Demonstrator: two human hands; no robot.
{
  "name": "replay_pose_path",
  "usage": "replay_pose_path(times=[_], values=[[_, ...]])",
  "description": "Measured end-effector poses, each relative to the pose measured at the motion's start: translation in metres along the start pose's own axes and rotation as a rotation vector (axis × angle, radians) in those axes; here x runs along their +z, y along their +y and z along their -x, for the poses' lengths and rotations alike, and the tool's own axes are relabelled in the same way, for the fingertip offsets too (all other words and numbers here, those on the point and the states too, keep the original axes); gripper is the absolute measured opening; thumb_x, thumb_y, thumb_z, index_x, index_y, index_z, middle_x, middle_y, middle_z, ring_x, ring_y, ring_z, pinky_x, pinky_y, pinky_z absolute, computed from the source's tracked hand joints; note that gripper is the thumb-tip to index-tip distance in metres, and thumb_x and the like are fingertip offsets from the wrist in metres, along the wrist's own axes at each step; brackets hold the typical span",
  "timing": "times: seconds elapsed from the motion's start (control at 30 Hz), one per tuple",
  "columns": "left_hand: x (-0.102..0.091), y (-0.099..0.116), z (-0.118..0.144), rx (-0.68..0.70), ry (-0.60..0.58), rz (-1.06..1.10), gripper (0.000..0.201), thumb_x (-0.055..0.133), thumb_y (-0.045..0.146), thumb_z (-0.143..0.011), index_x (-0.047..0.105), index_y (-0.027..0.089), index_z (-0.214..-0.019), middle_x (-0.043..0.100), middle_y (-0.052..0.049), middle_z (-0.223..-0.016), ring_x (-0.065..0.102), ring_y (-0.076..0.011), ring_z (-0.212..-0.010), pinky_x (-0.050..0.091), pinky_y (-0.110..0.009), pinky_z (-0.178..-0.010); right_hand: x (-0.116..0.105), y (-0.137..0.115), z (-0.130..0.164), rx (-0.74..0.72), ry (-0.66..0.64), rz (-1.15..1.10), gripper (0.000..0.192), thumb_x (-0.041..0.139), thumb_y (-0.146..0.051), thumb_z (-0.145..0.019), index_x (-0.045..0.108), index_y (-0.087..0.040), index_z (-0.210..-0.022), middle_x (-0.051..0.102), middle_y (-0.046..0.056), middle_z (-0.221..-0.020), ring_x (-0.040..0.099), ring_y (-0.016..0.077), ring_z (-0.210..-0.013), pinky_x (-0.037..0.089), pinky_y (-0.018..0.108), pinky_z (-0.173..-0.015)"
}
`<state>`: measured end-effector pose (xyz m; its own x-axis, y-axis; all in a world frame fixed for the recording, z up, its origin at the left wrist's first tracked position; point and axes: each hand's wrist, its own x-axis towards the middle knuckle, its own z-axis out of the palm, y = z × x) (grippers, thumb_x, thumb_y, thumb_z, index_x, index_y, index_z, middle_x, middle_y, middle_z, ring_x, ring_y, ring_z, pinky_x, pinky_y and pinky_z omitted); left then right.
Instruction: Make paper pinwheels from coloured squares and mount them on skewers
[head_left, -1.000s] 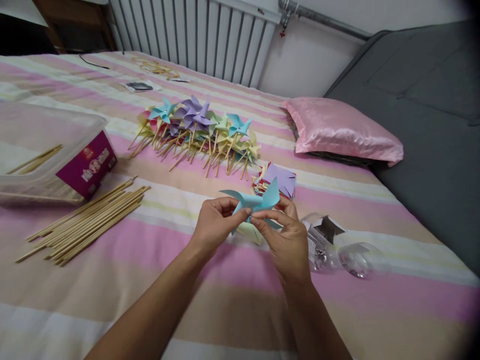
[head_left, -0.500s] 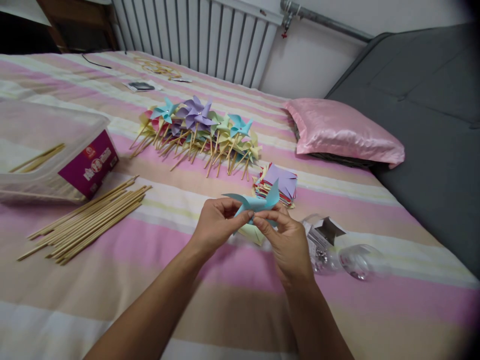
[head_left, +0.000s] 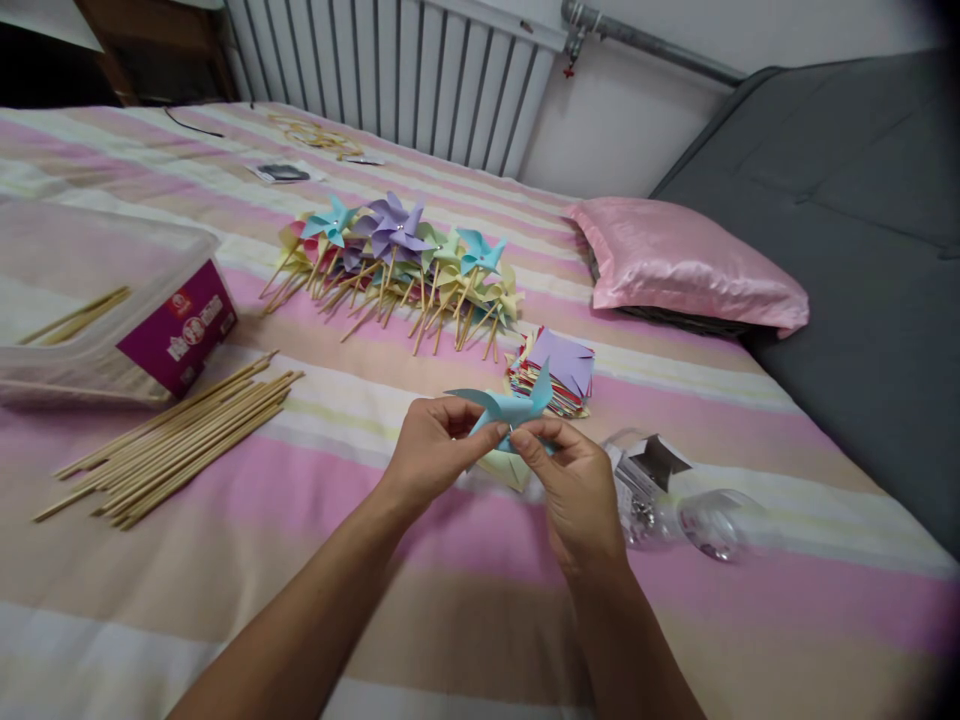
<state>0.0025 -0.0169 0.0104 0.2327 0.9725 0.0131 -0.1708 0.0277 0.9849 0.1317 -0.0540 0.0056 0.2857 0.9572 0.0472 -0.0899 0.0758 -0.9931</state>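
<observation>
A light blue paper pinwheel (head_left: pixel 511 407) without a stick is between my two hands, its folded blades standing up. My left hand (head_left: pixel 435 445) pinches its left side, thumb near the centre. From the right, my right hand (head_left: pixel 571 480) grips the pinwheel close to the centre, where a small shiny pin (head_left: pixel 511 430) shows between the thumbs. Below the hands a pale green paper piece (head_left: pixel 504 467) lies on the bed, partly covered. Just beyond them is a stack of cut coloured paper squares (head_left: pixel 566 362), purple on top.
Finished pinwheels on sticks (head_left: pixel 397 230) lie in a heap farther back. Loose wooden sticks (head_left: pixel 187 440) lie at left beside a clear plastic box (head_left: pixel 97 240). At right are an opened clear package with small metal pieces (head_left: pixel 643 510) and a pink pillow (head_left: pixel 682 255).
My right fingers have shifted slightly at the pinwheel's centre, and its right blade has tipped a little left. The pin shows more clearly. My left hand stays nearly still.
</observation>
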Motion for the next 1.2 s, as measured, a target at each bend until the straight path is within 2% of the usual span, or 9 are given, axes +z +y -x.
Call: replay_pose_path(times=[0.2,0.27,0.4,0.6,0.83,1.2], values=[[-0.0005,-0.0008,0.0003,0.013,0.016,-0.029,0.012,0.072,0.025,-0.063,0.068,0.013,-0.064,0.061,0.000,-0.057,0.049,-0.0089,-0.052,0.036,-0.022,-0.050,0.0023,0.0001,0.0007,0.004,0.045,-0.061,0.029,0.077,-0.030,-0.061,0.053,-0.018,-0.074,0.061,-0.001,-0.076,0.057,0.0129,-0.070,0.045,0.026,-0.065],[-0.0004,-0.0011,0.0005,0.015,0.025,-0.035,0.012,0.071,0.025,-0.063,0.067,0.014,-0.063,0.060,0.001,-0.055,0.047,-0.0081,-0.050,0.034,-0.021,-0.049,0.0040,-0.0018,0.0011,-0.018,0.042,-0.078,0.032,0.076,-0.029,-0.062,0.051,-0.019,-0.079,0.063,0.001,-0.082,0.059,0.0143,-0.075,0.047,0.028,-0.069],[0.0000,-0.0016,0.0007,0.028,0.021,-0.037,0.012,0.070,0.024,-0.065,0.065,0.014,-0.061,0.059,0.002,-0.055,0.048,-0.0077,-0.050,0.035,-0.020,-0.049,0.0064,-0.0053,0.0023,-0.021,-0.024,-0.059,0.031,0.072,-0.029,-0.067,0.058,-0.019,-0.093,0.067,0.004,-0.092,0.061,0.0184,-0.088,0.048,0.033,-0.079],[0.0010,-0.0003,0.0021,0.067,0.040,-0.099,0.011,0.067,0.020,-0.066,0.063,0.013,-0.059,0.058,0.002,-0.055,0.048,-0.0076,-0.051,0.035,-0.020,-0.049,0.0048,-0.0017,0.0019,0.003,-0.041,0.005,0.022,0.071,-0.030,-0.069,0.069,-0.018,-0.088,0.070,0.003,-0.087,0.061,0.0188,-0.084,0.047,0.035,-0.082],[0.0020,0.0018,0.0039,0.138,0.067,-0.227,0.011,0.066,0.020,-0.067,0.065,0.014,-0.058,0.062,0.000,-0.055,0.050,-0.0087,-0.052,0.038,-0.020,-0.051,0.0035,0.0005,0.0003,0.002,-0.032,-0.011,0.024,0.073,-0.031,-0.067,0.069,-0.019,-0.087,0.071,0.003,-0.085,0.062,0.0190,-0.082,0.047,0.036,-0.080],[0.0069,-0.0004,0.0074,0.177,0.130,-0.256,0.014,0.069,0.024,-0.066,0.066,0.015,-0.056,0.063,0.001,-0.052,0.050,-0.0091,-0.048,0.038,-0.020,-0.048,0.0024,0.0016,-0.0026,0.021,-0.035,-0.077,0.024,0.075,-0.032,-0.065,0.069,-0.019,-0.084,0.071,0.003,-0.085,0.063,0.0195,-0.083,0.048,0.037,-0.081]])
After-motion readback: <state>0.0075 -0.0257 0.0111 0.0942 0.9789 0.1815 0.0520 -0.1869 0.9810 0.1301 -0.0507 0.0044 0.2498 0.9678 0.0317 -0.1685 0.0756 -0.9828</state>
